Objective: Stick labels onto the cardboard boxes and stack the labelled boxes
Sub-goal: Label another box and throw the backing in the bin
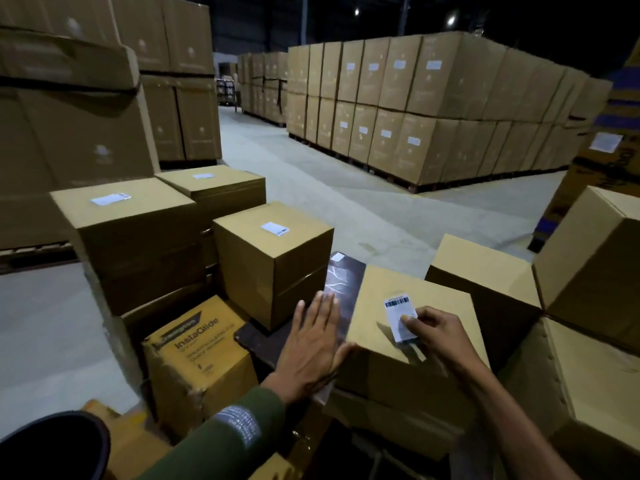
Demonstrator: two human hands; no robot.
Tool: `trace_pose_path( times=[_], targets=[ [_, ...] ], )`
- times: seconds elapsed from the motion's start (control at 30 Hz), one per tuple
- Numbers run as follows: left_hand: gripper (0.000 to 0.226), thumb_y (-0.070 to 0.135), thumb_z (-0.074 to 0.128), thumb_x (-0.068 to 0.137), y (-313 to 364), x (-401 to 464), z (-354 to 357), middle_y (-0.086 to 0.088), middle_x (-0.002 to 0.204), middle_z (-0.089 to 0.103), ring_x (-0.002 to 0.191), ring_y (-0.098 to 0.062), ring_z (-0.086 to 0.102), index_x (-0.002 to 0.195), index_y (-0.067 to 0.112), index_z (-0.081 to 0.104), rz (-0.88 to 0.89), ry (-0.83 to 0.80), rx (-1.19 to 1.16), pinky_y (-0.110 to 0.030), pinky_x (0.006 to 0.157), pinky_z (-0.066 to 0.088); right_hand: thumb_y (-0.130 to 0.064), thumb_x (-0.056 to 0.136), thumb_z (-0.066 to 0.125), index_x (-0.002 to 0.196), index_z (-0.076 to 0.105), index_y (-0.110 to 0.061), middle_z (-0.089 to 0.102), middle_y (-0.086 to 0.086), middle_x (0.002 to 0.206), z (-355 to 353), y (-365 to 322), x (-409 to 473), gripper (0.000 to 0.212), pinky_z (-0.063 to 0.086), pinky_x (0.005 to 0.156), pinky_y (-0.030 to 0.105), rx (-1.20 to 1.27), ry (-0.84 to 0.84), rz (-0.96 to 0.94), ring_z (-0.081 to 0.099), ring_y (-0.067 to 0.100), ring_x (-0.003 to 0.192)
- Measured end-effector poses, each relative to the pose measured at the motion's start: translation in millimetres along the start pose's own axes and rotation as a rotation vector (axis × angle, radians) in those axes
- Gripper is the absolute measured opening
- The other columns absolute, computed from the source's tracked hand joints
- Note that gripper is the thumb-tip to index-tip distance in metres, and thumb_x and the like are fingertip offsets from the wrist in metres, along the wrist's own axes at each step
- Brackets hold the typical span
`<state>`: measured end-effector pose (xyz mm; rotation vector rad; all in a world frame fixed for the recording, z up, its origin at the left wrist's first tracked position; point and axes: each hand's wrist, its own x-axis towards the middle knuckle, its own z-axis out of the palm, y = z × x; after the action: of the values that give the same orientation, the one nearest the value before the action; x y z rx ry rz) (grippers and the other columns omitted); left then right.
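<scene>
A plain cardboard box (374, 306) lies in front of me, low in the middle of the head view. My right hand (433, 332) pinches a white barcode label (398, 315) and holds it against the box top. My left hand (311, 344) lies flat with fingers apart on a dark glossy sheet (341, 285) against the box's left side, thumb on the box edge. To the left stand three labelled boxes: a near cube (273, 258), a wider one (128, 223), and one behind (221, 185).
A printed "InstaGlide" carton (197, 362) sits low left. Unlabelled boxes (485, 271) and a taller one (595, 247) crowd the right. Large pallet stacks (433, 109) stand across the open concrete floor (311, 174), with more tall stacks (69, 116) at left.
</scene>
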<state>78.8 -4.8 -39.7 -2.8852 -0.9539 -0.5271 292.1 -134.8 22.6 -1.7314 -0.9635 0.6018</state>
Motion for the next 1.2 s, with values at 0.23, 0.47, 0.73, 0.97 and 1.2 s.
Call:
trace_pose_path(
  times=[0.23,0.47,0.73,0.97,1.2],
  targets=[
    [0.066,0.046,0.028,0.097,-124.0,-84.9,-40.4,-0.018,0.154,0.036,0.144,-0.036,0.03,0.146,0.003,0.039,-0.348,0.052,0.042,-0.061,0.111,0.031,-0.011,0.093,0.064,0.088,0.074,-0.014,0.075,0.006,0.085,120.5,-58.6,-0.6,0.012,0.056,0.07,0.033,-0.066,-0.143,-0.162,0.071,0.021,0.078],
    [0.068,0.048,0.018,0.097,-230.3,-225.5,-67.6,-0.016,0.157,0.031,0.147,-0.035,0.022,0.147,0.007,0.039,-0.698,0.008,0.188,-0.06,0.113,0.025,-0.02,0.091,0.066,0.088,0.076,-0.025,0.074,-0.013,0.086,292.7,-79.6,-17.0,0.011,0.052,0.072,0.025,-0.213,-0.463,-0.289,0.068,0.004,0.084],
    [0.065,0.044,0.029,0.093,-277.0,-360.9,-86.9,-0.019,0.148,0.044,0.142,-0.04,0.03,0.135,0.002,0.054,-0.918,-0.043,0.295,-0.064,0.11,0.025,-0.022,0.09,0.065,0.079,0.075,-0.025,0.069,-0.008,0.071,445.9,-93.0,-74.8,0.015,0.047,0.061,0.03,-0.466,-0.687,-0.577,0.06,0.004,0.066],
    [0.063,0.045,0.029,0.095,-290.6,-405.9,-95.6,-0.018,0.15,0.041,0.144,-0.04,0.026,0.135,0.003,0.054,-0.97,-0.056,0.312,-0.064,0.111,0.025,-0.02,0.092,0.06,0.096,0.075,-0.012,0.056,0.008,0.088,519.0,-109.2,-110.8,0.018,0.049,0.071,0.032,-0.531,-0.698,-0.767,0.059,0.027,0.082],
    [0.064,0.046,0.03,0.094,-295.7,-427.7,-89.5,-0.019,0.149,0.043,0.144,-0.041,0.028,0.134,0.004,0.055,-0.994,-0.039,0.319,-0.065,0.11,0.027,-0.027,0.093,0.058,0.106,0.072,-0.015,0.06,0.009,0.102,553.1,-88.3,-133.1,0.023,0.048,0.082,0.035,-0.638,-0.833,-0.826,0.057,0.025,0.095]
  ],
)
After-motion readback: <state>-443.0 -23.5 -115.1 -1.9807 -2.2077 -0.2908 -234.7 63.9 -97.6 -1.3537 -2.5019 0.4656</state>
